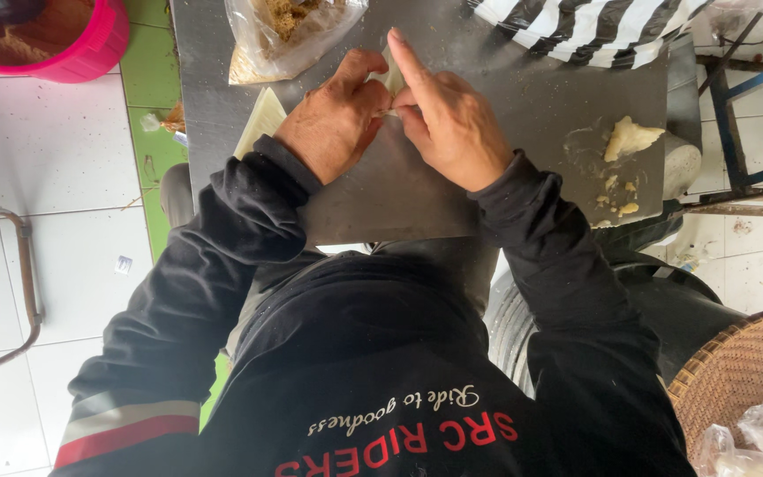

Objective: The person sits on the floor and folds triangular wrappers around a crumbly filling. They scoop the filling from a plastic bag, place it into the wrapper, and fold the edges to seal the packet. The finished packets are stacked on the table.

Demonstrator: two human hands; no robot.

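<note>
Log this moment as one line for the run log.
left hand: pinching pale wrapper piece | right hand: pinching same piece, index finger raised | surface: metal tray | nearby: filling bag, dough lump

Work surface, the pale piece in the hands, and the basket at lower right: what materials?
Work surface: looks like sheet metal, dull grey, faint sheen, smeared. Pale piece, pinched by the left hand and right hand: thin, cream, matte, probably dough or pastry sheet; mostly hidden. Basket: woven brown fibre, likely rattan or bamboo.

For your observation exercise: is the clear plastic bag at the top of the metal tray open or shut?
Open: the plastic bag gapes, showing brown filling inside.
</note>
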